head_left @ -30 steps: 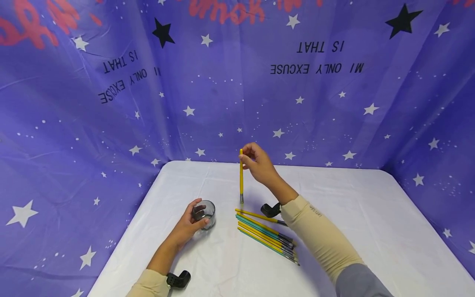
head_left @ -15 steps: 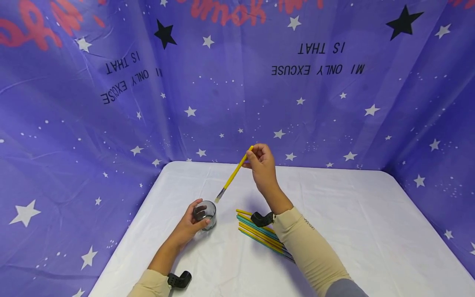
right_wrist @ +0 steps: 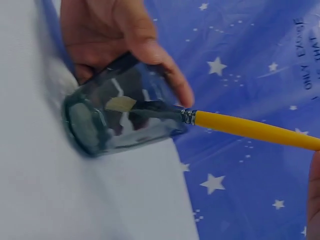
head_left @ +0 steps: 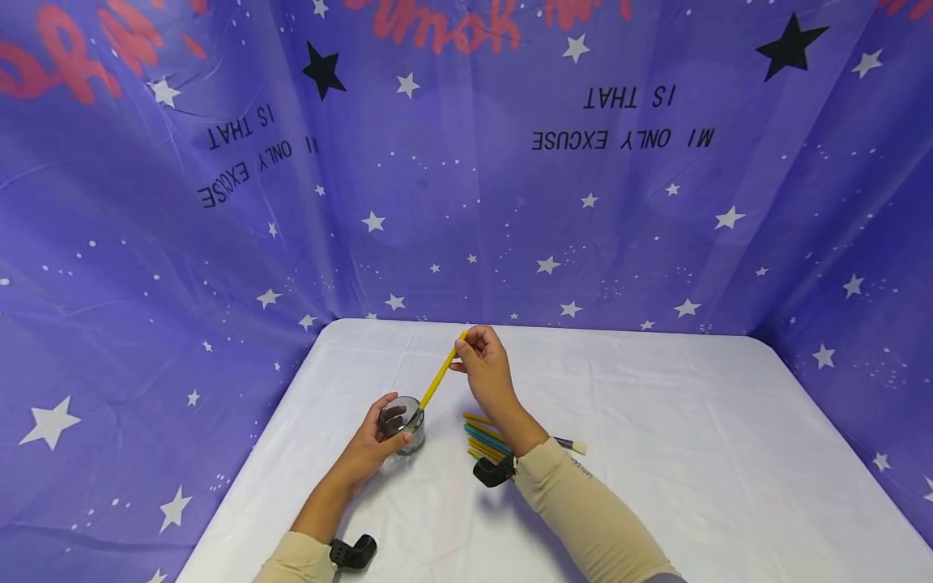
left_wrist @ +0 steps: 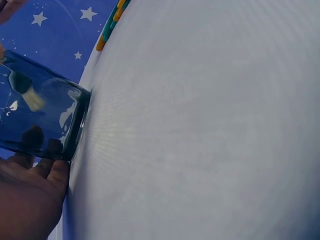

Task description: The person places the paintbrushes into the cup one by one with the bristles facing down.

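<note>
A clear, grey-tinted glass [head_left: 402, 423] stands on the white table, and my left hand [head_left: 368, 449] grips it round the side. Between thumb and fingers, my right hand [head_left: 487, 368] pinches the upper end of a yellow-handled paintbrush [head_left: 441, 378]. The brush slants down into the glass, bristles first. In the right wrist view its pale bristles [right_wrist: 121, 104] show through the wall of the glass [right_wrist: 85, 125], above the bottom. The left wrist view also shows the bristles [left_wrist: 34, 100] inside.
Several yellow and teal paintbrushes [head_left: 483, 435] lie side by side on the white table [head_left: 656, 453], partly hidden under my right forearm. One brush's pale bristles [head_left: 579, 447] stick out beyond the sleeve. A purple star-printed cloth [head_left: 466, 202] hangs behind the table and at both sides.
My right hand has tilted the paintbrush and brought it left and down, so its bristle end went from above the table into the glass. The left hand and glass have stayed in place.
</note>
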A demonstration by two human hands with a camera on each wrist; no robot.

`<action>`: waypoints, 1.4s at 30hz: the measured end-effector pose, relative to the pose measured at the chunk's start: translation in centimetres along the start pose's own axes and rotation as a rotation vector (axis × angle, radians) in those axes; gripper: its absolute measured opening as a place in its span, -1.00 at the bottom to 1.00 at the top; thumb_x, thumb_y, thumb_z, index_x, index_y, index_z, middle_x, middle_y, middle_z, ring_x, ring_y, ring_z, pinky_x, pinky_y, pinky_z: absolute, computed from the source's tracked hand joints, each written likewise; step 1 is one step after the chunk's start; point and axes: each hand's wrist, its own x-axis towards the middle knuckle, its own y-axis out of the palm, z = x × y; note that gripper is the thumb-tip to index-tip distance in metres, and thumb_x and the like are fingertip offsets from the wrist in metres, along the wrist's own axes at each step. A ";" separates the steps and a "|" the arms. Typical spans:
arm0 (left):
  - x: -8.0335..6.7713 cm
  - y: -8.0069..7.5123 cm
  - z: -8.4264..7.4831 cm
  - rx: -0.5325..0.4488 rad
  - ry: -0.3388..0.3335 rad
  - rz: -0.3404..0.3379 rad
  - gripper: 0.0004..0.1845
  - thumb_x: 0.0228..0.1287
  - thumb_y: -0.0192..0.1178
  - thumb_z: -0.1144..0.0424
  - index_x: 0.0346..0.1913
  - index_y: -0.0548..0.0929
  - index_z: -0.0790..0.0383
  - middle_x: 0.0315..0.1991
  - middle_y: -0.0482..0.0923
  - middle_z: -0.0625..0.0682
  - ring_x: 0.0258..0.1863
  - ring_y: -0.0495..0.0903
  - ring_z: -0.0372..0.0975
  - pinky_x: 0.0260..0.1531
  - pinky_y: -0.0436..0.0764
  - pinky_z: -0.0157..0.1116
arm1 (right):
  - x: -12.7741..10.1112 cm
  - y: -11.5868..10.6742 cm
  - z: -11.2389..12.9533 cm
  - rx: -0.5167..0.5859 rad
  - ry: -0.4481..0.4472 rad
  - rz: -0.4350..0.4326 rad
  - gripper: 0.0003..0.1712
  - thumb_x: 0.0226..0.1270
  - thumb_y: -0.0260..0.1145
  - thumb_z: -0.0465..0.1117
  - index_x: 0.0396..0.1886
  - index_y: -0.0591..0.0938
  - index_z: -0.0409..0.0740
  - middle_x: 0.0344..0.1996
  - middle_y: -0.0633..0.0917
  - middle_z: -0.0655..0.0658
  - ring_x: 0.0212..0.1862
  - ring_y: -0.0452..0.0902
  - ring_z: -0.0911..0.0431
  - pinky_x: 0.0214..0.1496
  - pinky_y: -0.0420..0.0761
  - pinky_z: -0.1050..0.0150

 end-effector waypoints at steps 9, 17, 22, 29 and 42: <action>0.0 0.0 0.2 -0.016 -0.011 -0.003 -0.10 0.27 0.33 0.38 0.54 0.02 0.14 0.44 0.18 0.32 0.40 0.23 0.11 0.08 0.42 -0.43 | 0.4 1.3 -2.2 -0.041 0.067 0.031 -0.86 0.47 0.20 -0.36 -0.10 0.42 -0.28 -0.26 0.55 -0.09 -0.25 0.59 0.13 -0.18 0.68 0.15; 0.1 0.2 0.1 -0.017 0.013 -0.005 -0.10 0.25 0.32 0.41 0.54 0.03 0.16 0.41 0.23 0.30 0.37 0.27 0.09 0.06 0.44 -0.43 | 1.0 1.8 -3.1 -0.037 0.118 0.060 -0.86 0.44 0.22 -0.38 -0.10 0.44 -0.28 -0.28 0.56 -0.08 -0.26 0.58 0.13 -0.24 0.67 0.23; 0.0 0.2 0.0 -0.023 0.004 -0.011 -0.10 0.26 0.32 0.41 0.54 0.03 0.14 0.41 0.22 0.27 0.37 0.27 0.07 0.07 0.44 -0.41 | 0.9 1.5 -3.4 -0.074 0.166 0.117 -0.82 0.44 0.24 -0.36 -0.06 0.46 -0.32 -0.24 0.58 -0.11 -0.21 0.59 0.12 -0.17 0.67 0.18; 0.1 0.2 -0.1 -0.015 0.009 -0.020 -0.11 0.26 0.32 0.40 0.54 0.03 0.17 0.40 0.24 0.28 0.37 0.27 0.07 0.06 0.44 -0.41 | 1.0 -0.4 -4.1 -0.240 0.195 0.261 -0.81 0.45 0.23 -0.35 -0.03 0.51 -0.36 -0.17 0.60 -0.16 -0.17 0.62 0.11 -0.12 0.67 0.12; 0.0 0.1 0.0 0.003 -0.008 -0.013 -0.10 0.26 0.32 0.38 0.54 0.03 0.11 0.43 0.22 0.26 0.40 0.25 0.07 0.14 0.42 -0.33 | 1.1 -6.0 -3.8 -0.546 0.372 0.601 -0.68 0.48 0.21 -0.26 0.09 0.51 -0.39 -0.17 0.60 -0.17 -0.08 0.58 -0.19 -0.12 0.63 0.09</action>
